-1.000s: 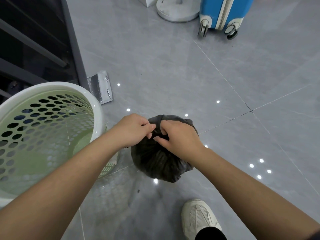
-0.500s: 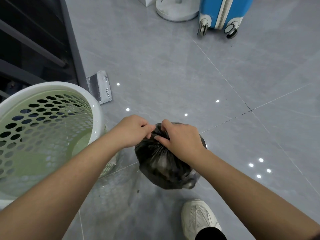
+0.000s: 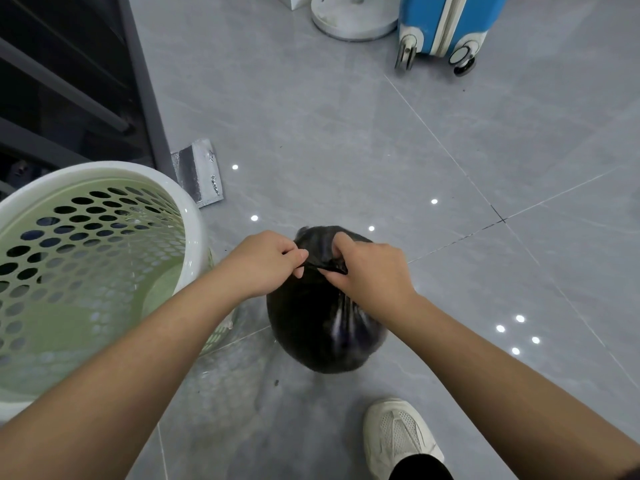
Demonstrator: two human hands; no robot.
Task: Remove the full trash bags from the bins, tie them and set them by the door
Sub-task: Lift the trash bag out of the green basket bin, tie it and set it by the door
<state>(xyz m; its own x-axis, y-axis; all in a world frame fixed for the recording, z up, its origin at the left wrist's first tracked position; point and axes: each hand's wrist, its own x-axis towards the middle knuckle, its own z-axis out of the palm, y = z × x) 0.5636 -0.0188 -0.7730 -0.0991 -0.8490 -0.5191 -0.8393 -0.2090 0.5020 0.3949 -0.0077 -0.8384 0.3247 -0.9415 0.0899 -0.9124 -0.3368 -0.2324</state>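
While the bag [image 3: 322,327] was low at the floor [image 3: 311,133], just right of the bin [image 3: 195,237], my left hand [image 3: 263,265] pinched its twisted neck between thumb and curled fingers, and my right hand [image 3: 370,271] gripped the same neck, fingers hooked into the plastic.

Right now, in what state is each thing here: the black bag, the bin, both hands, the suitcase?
Trash bag: out of the bin, neck gathered, held by both hands.
Bin: no bag inside.
Left hand: pinches the bag's neck.
Right hand: grips the bag's neck.
Suitcase: closed, standing on its wheels.
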